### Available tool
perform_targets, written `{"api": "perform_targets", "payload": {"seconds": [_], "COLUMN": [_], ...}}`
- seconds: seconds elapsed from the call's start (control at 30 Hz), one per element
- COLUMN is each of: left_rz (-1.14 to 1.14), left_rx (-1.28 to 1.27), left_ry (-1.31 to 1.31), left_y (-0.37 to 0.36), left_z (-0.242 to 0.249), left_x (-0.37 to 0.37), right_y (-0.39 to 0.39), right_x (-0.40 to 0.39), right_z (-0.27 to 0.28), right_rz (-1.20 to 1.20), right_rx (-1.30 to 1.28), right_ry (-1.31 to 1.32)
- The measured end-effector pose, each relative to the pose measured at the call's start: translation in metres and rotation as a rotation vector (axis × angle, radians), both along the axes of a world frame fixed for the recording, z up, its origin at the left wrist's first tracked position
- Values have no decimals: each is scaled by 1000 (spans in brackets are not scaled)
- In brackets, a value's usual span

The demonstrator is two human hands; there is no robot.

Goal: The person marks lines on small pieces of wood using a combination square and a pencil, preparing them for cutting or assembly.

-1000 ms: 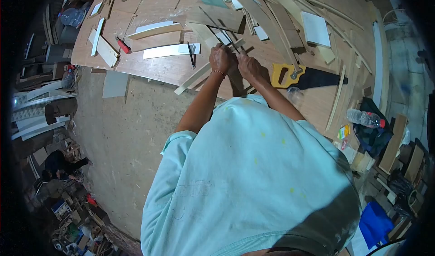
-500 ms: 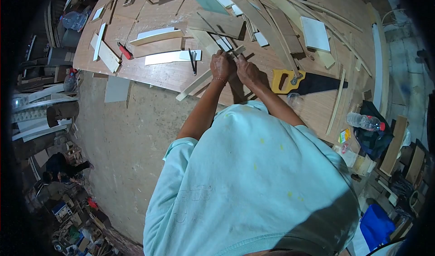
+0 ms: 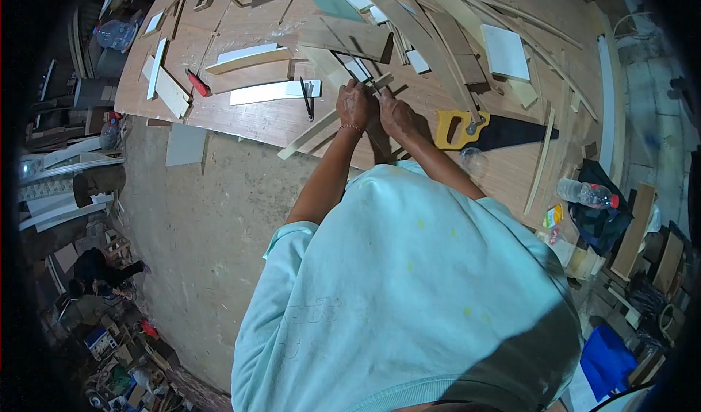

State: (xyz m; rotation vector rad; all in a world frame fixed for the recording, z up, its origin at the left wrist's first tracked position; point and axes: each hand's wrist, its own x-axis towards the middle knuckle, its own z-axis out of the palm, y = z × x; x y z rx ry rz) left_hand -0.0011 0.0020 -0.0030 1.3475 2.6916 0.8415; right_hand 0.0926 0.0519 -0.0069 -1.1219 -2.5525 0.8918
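A pale wooden strip (image 3: 310,136) lies slantwise at the near edge of the workbench, running up to my hands. My left hand (image 3: 355,105) is closed over this strip, its fingers bent near the far end. Close beside it, my right hand (image 3: 396,115) is also closed, its fingertips at the short light end (image 3: 382,81) that shows between the hands. Whatever is between the right fingers is too small and hidden to make out. Left of my hands, a dark, narrow V-shaped tool (image 3: 307,98) rests across a white strip (image 3: 270,93).
A yellow-handled handsaw (image 3: 496,131) lies right of my right hand. A red utility knife (image 3: 197,83) is at the left. Wood offcuts and long boards (image 3: 431,43) cover the far side. Bottles stand near the right edge. Another person (image 3: 102,270) crouches at the far left.
The view has shifted slightly, moving the bench items a little to the left. Both hands stay closed together at the wooden strip, with hardly any movement.
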Motion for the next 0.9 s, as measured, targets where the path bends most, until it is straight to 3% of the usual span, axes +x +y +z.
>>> {"api": "perform_targets", "payload": {"seconds": [0.57, 0.73, 0.9], "left_rz": [-117, -158, -68], "left_rx": [48, 75, 45], "left_ry": [86, 155, -26], "left_y": [-3, 2, -3], "left_z": [-14, -33, -16], "left_x": [-4, -13, -10], "right_y": [-8, -4, 10], "right_x": [-5, -4, -3], "right_z": [10, 21, -15], "right_rz": [-116, -18, -38], "right_rx": [-64, -95, -237], "right_ry": [-16, -55, 120]}}
